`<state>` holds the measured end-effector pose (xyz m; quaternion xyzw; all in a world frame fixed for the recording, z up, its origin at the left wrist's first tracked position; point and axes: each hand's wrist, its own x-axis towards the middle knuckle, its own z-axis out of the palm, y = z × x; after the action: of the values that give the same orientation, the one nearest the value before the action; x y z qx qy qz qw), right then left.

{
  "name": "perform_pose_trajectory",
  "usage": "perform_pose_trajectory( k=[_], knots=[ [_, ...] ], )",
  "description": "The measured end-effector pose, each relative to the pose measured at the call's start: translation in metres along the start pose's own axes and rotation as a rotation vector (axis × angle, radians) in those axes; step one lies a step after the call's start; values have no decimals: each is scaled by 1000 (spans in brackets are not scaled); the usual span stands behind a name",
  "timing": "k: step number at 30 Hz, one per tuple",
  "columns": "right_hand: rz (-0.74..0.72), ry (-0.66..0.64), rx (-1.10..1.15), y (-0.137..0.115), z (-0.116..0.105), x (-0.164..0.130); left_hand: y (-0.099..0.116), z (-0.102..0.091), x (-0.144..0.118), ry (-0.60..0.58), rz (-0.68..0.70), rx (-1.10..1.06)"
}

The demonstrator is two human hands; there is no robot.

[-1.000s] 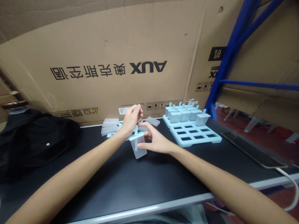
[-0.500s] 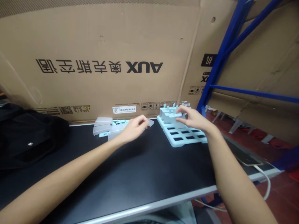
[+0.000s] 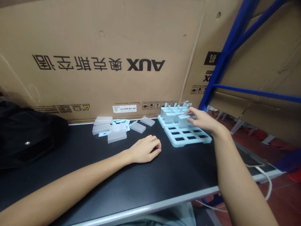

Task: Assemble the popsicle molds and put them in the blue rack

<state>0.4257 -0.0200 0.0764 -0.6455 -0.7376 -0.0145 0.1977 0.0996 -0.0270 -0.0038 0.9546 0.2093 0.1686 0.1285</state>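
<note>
My right hand (image 3: 202,121) pinches a pale blue ice pop mould (image 3: 183,121), thumb and fingers at its upper right side. The mould stands upright at the light blue rack (image 3: 177,143), beside several similar moulds (image 3: 169,117) with stick handles pointing up. Whether it is fully seated in a slot is hard to tell. The rack's front slots are bare. My left hand (image 3: 145,149) rests on the black tabletop, fingers loosely curled, thumb apart, with nothing visible in it. Beyond it lie translucent covers (image 3: 117,136), including a separate one (image 3: 147,121), and light blue sticks (image 3: 128,124).
A black bag (image 3: 30,135) lies on the left of the table (image 3: 141,185). A large cardboard box (image 3: 101,84) stands behind it. Blue metal framing (image 3: 223,62) rises at the right, near a phone (image 3: 251,161) with a white cable (image 3: 270,188).
My left hand has let go of a translucent cover, now lying on the table, and has come back toward me. My right hand has shifted slightly right, still at the mould.
</note>
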Motion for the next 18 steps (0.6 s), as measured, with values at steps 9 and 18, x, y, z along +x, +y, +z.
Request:
perform_pose_trajectory(
  k=[9,18],
  knots=[
    [66,80,-210,1,6,9,0,2,-1,-4,8,63],
    [201,115,-223,-2,14,13,4,1,-3,19,19,168]
  ],
)
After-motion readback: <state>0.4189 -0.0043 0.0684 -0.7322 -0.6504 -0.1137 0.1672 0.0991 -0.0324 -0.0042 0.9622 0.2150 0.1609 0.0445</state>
